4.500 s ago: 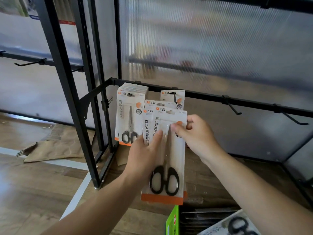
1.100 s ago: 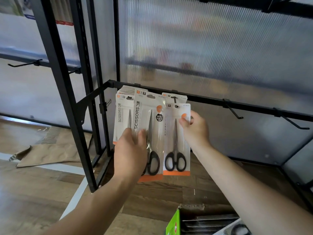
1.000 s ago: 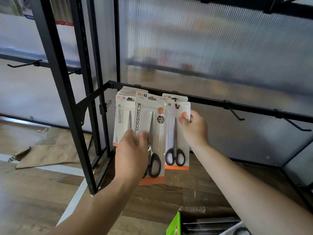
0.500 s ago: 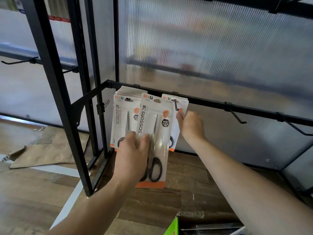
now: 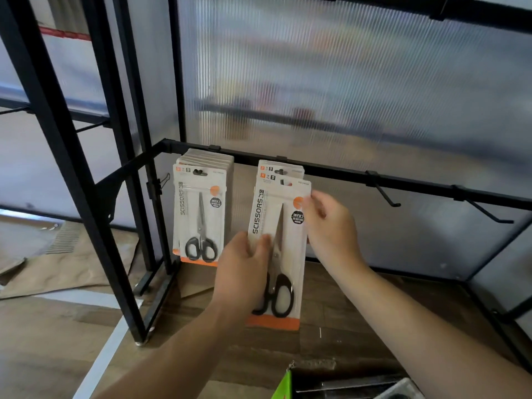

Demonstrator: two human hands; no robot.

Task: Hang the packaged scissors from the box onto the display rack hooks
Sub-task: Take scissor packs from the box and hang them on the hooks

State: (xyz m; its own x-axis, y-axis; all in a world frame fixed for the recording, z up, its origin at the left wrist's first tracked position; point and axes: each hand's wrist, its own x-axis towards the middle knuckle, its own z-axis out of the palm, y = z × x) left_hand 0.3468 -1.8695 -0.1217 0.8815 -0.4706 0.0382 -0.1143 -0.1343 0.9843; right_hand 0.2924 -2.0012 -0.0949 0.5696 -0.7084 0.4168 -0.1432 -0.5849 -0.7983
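Display rack point(image 5: 345, 171): a black frame backed by a frosted panel, its rail running left to right across the far middle.
Box point(image 5: 339, 387): at the near edge, lower right, only partly in view.
Hung stack point(image 5: 201, 214): a thick row of scissors packs fills the leftmost hook.
Held pack point(image 5: 280, 243): upright at the second hook, in front of one pack already hanging there.
Left hand point(image 5: 244, 273): grips the pack's lower left edge.
Right hand point(image 5: 331, 226): pinches its upper right edge.
Free hooks point(image 5: 387, 195): two stand bare further right.
Step in hand: threading this pack onto the second hook; whether the hole has caught cannot be told.
Next move: likely calls for lining the hole up with the hook tip, sliding the pack back, then letting go.
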